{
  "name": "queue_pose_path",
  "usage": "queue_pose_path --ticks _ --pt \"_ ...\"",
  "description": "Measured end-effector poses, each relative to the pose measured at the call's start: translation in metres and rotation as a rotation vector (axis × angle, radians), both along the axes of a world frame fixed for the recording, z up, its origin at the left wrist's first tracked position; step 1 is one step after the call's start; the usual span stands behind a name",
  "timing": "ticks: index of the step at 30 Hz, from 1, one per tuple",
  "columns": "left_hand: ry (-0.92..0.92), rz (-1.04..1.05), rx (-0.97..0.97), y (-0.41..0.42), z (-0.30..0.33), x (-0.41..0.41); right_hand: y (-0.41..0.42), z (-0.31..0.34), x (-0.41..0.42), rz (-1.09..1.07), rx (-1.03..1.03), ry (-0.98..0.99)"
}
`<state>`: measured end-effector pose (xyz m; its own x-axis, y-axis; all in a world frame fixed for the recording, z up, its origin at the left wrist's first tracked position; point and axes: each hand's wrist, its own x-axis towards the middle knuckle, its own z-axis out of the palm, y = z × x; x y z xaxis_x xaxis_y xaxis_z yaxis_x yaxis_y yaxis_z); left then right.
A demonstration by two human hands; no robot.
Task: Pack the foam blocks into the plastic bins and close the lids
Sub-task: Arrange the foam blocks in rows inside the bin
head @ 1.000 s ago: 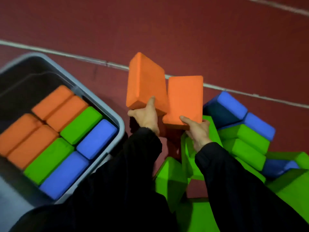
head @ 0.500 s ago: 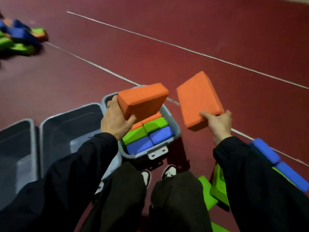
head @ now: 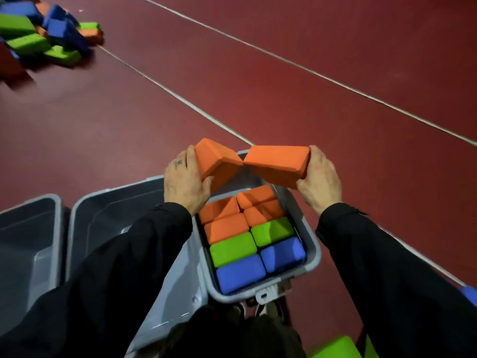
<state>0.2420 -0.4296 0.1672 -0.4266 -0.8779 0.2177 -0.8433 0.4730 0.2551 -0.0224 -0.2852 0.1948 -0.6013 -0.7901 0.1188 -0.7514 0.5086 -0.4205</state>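
Two orange blocks meet corner to corner above the far end of our bin (head: 313, 250), the left hand (head: 184, 180) gripping one (head: 215, 161), the right hand (head: 318, 180) clasping the other (head: 277, 162). Eight blocks fill the near rows; the gap beyond looks empty, though partly hidden. We should level both, lower them side by side, then press flat.

The far pile of blocks (head: 44, 34) top left is smeared with blur and chopped by the edge, so no counting those. The leftmost bin (head: 28, 244) runs off the frame. A green block (head: 335, 348) and a blue block (head: 470, 293) only peek in at the bottom and right edges. Sleeves cover the middle bin (head: 108, 210) too.
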Motion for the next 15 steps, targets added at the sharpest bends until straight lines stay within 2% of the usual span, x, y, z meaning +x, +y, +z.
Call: queue_pose_path --ticks 6,15 --pt "-0.183 -0.024 0.06 -0.031 -0.04 -0.032 -0.064 -0.033 -0.03 0.285 0.13 0.201" --pt "-0.382 -0.144 0.09 -0.053 -0.101 -0.055 -0.137 -0.082 -0.036 0.659 0.307 0.326"
